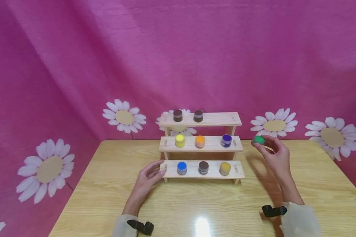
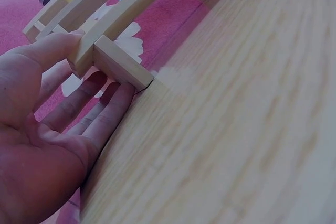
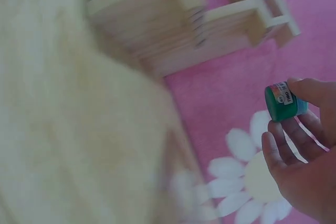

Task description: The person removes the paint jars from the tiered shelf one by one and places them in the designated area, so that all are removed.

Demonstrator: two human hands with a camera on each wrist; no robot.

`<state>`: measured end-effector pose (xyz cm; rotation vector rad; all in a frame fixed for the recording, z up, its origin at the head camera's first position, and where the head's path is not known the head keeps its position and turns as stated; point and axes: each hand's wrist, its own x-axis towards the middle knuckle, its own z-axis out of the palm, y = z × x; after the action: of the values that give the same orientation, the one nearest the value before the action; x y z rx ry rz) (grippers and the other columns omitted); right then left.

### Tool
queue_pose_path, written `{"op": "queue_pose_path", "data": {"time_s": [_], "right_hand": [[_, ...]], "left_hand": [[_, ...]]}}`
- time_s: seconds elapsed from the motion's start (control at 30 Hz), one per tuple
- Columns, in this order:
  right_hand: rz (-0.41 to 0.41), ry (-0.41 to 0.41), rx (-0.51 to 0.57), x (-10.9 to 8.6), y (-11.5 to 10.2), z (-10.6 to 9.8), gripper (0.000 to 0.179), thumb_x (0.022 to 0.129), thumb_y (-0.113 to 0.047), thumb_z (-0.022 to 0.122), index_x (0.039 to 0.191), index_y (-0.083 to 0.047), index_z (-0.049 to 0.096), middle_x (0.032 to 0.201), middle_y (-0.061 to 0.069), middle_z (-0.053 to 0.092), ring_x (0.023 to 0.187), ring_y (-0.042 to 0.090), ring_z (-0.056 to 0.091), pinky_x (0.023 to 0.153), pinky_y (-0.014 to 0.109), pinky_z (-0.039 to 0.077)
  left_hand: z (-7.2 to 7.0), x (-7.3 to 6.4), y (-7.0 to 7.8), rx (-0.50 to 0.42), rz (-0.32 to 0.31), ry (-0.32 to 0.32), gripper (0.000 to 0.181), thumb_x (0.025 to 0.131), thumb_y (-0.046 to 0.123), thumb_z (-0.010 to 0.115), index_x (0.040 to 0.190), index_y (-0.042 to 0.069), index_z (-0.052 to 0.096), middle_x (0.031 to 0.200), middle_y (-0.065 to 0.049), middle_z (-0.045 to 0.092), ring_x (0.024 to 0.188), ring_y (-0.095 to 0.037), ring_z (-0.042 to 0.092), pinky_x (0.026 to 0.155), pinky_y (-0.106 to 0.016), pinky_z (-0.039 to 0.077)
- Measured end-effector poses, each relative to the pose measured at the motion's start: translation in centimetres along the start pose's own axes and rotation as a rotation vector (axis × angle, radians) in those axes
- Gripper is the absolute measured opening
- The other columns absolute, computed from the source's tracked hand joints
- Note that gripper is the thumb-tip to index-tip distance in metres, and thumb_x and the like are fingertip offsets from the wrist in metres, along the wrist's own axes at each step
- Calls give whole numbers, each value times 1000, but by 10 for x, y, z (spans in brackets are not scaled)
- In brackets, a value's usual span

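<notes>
My right hand [image 1: 277, 156] pinches a small green paint jar [image 1: 258, 140] between thumb and fingers, held up to the right of a three-step wooden rack [image 1: 212, 119]. In the right wrist view, the green jar [image 3: 283, 102] is tilted on its side, its printed label showing. My left hand [image 1: 148, 177] grips the left end of the rack's bottom step. The left wrist view shows the thumb [image 2: 58, 48] against the board's end and the other fingers by the leg [image 2: 123, 64]. A blue jar [image 1: 182, 168], a brown jar [image 1: 203, 167] and an ochre jar [image 1: 225, 168] stand on that step.
On the middle step stand a yellow jar [image 1: 179, 141], an orange jar [image 1: 200, 142] and a purple jar [image 1: 226, 141]. Two dark jars [image 1: 178, 116] occupy the top step's left half. A pink flowered cloth [image 1: 213, 59] hangs behind the wooden table [image 1: 178, 204].
</notes>
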<state>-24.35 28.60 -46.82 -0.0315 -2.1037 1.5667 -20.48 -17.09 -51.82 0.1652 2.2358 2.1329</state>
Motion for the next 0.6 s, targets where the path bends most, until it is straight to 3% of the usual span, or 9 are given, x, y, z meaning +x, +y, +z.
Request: {"op": "queue_pose_path", "data": {"time_s": [0.27, 0.47, 0.6], "right_hand": [[179, -3, 36, -4, 29, -8, 48, 91, -8, 79, 133, 5, 61, 105, -16, 66, 97, -1, 62, 76, 8, 53], [241, -97, -40, -9, 39, 2, 52, 95, -20, 76, 138, 4, 57, 123, 6, 63, 95, -7, 59, 80, 12, 55], [256, -136, -93, -9, 38, -4, 53, 98, -25, 73, 139, 3, 56, 133, 21, 58, 95, -9, 57, 82, 8, 51]], "left_hand": [[6, 0, -1, 16, -26, -18, 49, 97, 22, 74, 143, 13, 60, 149, -14, 53, 131, -34, 56, 101, -34, 54], [-3, -4, 0, 25, -34, 22, 47, 96, 19, 74, 141, 13, 61, 148, -12, 54, 129, -34, 58, 98, -33, 56], [-1, -1, 2, 29, -26, -4, 50, 96, 24, 75, 142, 13, 60, 150, -12, 52, 131, -34, 57, 100, -34, 54]]}}
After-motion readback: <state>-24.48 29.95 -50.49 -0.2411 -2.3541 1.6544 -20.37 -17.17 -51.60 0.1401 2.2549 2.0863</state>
